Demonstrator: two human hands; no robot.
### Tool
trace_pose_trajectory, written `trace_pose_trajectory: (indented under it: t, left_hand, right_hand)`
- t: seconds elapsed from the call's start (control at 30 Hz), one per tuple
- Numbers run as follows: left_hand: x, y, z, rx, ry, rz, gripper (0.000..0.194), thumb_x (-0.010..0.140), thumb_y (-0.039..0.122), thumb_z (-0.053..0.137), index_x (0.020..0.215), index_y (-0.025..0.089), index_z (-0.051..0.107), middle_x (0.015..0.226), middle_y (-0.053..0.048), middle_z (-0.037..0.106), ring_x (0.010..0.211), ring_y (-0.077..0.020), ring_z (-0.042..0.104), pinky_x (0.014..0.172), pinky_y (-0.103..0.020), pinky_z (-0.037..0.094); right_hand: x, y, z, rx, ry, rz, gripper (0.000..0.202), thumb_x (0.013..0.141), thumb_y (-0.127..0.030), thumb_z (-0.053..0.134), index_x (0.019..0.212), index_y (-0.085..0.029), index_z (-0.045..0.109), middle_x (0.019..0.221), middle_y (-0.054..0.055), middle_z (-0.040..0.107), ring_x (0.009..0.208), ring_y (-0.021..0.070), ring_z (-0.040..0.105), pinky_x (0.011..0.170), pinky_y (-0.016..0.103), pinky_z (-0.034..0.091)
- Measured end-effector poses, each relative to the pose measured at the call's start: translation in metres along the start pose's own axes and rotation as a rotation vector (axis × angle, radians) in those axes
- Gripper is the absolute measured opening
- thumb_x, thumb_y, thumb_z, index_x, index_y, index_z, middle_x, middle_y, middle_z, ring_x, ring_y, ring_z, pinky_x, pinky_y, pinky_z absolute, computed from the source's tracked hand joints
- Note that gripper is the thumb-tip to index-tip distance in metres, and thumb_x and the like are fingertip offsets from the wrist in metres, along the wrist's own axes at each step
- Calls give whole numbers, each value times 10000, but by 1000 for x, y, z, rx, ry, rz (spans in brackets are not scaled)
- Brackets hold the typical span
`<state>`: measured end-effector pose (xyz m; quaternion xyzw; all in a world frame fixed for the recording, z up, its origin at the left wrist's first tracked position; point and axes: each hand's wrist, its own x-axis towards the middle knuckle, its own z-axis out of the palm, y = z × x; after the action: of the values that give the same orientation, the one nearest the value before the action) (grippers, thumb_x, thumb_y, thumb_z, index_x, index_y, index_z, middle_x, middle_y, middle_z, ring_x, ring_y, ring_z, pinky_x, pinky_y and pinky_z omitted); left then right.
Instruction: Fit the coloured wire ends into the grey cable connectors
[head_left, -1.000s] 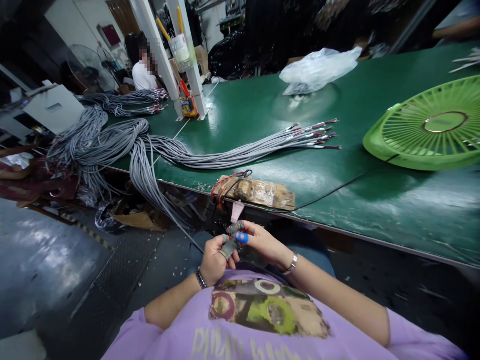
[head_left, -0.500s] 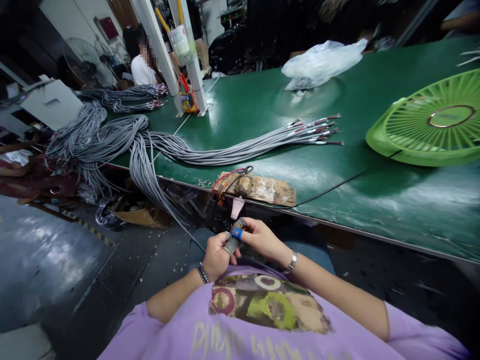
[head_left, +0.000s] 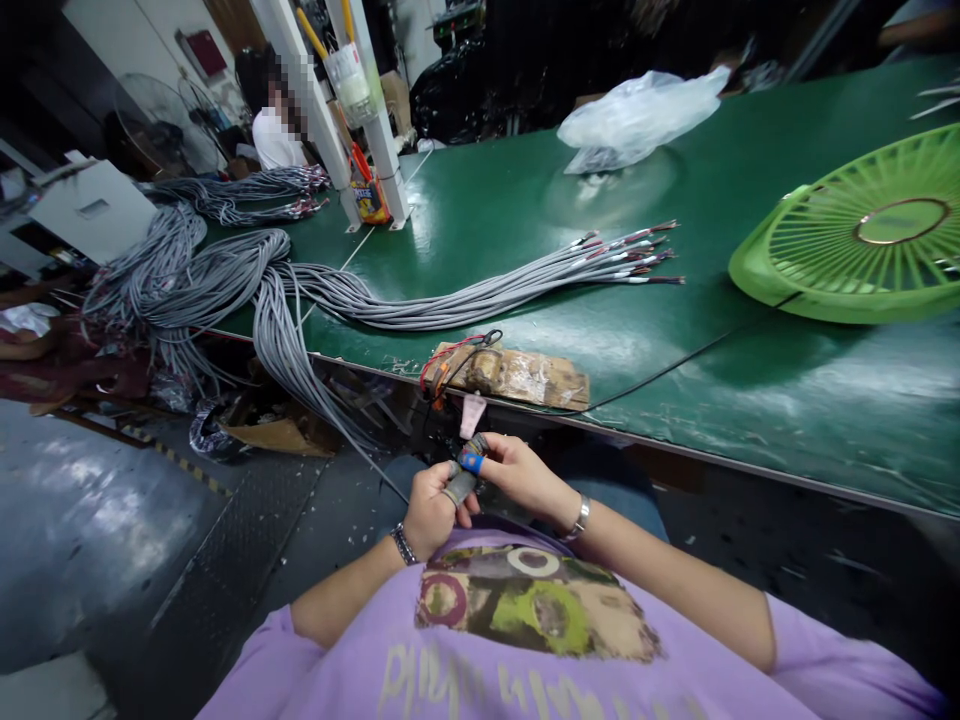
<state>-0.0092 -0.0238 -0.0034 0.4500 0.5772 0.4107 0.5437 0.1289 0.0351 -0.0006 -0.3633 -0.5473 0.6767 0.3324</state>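
My left hand (head_left: 433,505) is closed on the end of a grey cable (head_left: 375,465) that runs down from the bundle at the table edge. My right hand (head_left: 517,475) pinches at the same spot, its fingertips touching those of my left hand. Wraps cover some fingertips, with blue tape (head_left: 472,461) on the right thumb. What lies between the right fingertips is too small to make out. Just beyond my hands, a wooden block (head_left: 525,376) with red and black wires sits on the table edge.
Grey cables (head_left: 450,308) lie across the green table (head_left: 480,200). A green fan (head_left: 862,230) stands at the right, a plastic bag (head_left: 645,118) farther back. White posts (head_left: 382,150) rise at the left, and a person (head_left: 277,138) is behind them.
The camera view has shifted slightly. My hands stay together at nearly the same place, with only a small change in the fingers.
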Motion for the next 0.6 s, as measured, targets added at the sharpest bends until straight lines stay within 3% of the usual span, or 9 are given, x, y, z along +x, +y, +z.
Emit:
trace_pose_trajectory:
  t: [0.33, 0.5, 0.6]
  left_hand:
    - [4, -12, 3, -197, 15, -71, 339, 756, 443, 589, 595, 146, 560, 467, -12, 596, 311, -72, 472, 328, -178, 254]
    - [3, -14, 4, -290, 61, -65, 341, 711, 483, 628, 662, 151, 566, 478, -4, 605, 308, -77, 471, 323, -181, 274]
    - [3, -15, 3, -265, 63, -58, 341, 717, 482, 624, 649, 154, 558, 484, -7, 612, 317, -80, 487, 328, -180, 275]
  right_hand:
    - [2, 8, 0, 104, 58, 37, 333, 715, -482, 672, 714, -152, 622, 609, -16, 547, 545, 92, 440, 547, 235, 359]
    - [0, 9, -6, 229, -71, 71, 357, 676, -451, 726, 846, -145, 654, 734, 10, 601, 617, 101, 488, 585, 233, 376]
    - [-1, 9, -5, 199, -59, 55, 332, 672, -425, 732, 840, -148, 663, 756, 15, 611, 630, 106, 488, 585, 232, 374]
